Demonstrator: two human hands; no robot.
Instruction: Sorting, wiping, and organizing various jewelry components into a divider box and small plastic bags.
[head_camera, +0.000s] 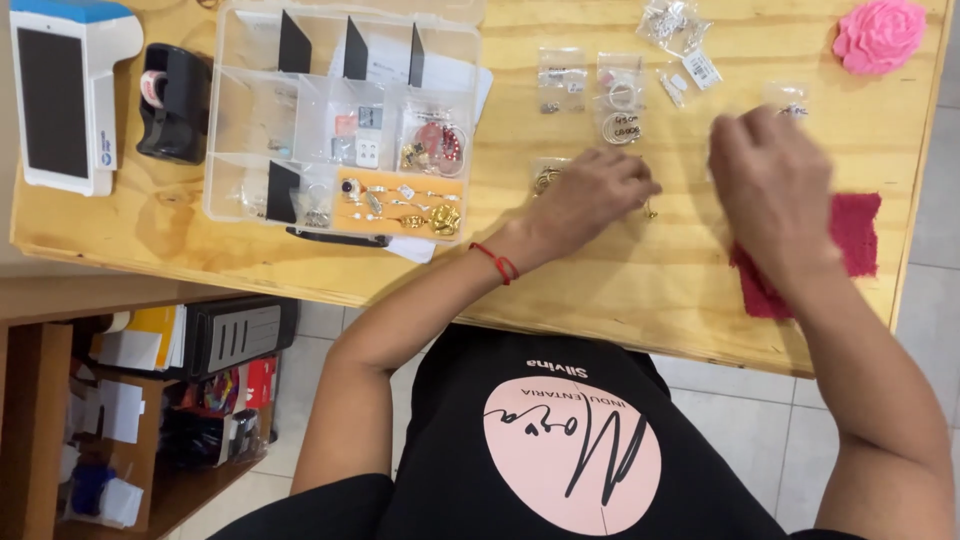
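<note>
- Jewellery piece (650, 210), small and gold-coloured, lies on the wooden table (620, 290) at centre frame, just beside the fingertips of the left hand (590, 195).
- Nearest the viewer, in the lower half of the frame, is the person's black shirt with a round pink print, both forearms reaching up from it toward the table.
- A red cord bracelet (497, 262) circles the left wrist.
- The left hand rests knuckles-up with its fingers curled in narrowly toward the jewellery piece; whether it actually pinches the piece cannot be told.
- The right hand (770, 180), at right of centre, is blurred and loosely curled; what it holds, if anything, cannot be told.
- A dark pink cloth (855, 235) lies under and beside the right hand, partly hidden by the wrist.
- Left of centre sits a clear compartment box (340, 120) with black dividers, holding rings and gold pieces in its lower right cells.
- Farther up, small clear bags (615, 100) of findings are spread near the top centre.
- A black tape dispenser (175, 100) and a white device with a dark screen (65, 95) stand at upper left.
- A pink rose-shaped object (880, 35) lies in the upper right corner.
</note>
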